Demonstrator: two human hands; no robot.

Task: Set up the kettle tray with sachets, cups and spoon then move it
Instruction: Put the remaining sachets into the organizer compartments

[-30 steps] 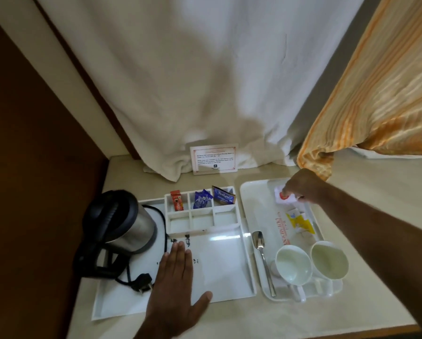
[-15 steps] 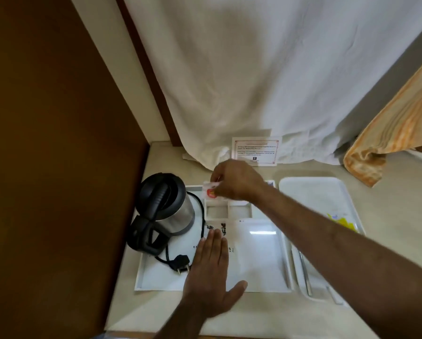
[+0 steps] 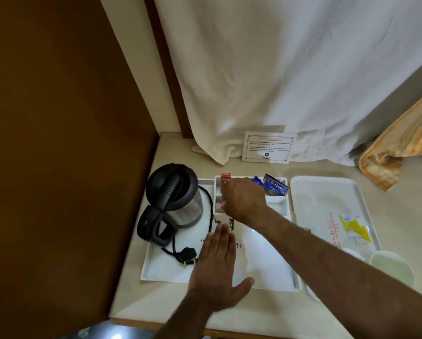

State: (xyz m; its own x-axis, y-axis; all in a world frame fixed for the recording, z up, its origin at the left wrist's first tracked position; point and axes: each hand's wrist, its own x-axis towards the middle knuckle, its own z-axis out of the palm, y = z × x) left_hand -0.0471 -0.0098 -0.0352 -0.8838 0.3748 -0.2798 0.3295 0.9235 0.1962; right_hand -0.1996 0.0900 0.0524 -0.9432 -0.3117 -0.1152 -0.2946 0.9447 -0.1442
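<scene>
On white compartment tray, steel kettle

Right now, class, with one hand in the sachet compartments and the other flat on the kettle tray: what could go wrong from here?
1. The right hand works among the compartments close to the upright red sachet and the Tetley sachet; a careless withdrawal might knock them over.
2. The kettle's loose plug lies on the kettle tray beside the left hand; it could snag or slide off when the tray moves.
</scene>
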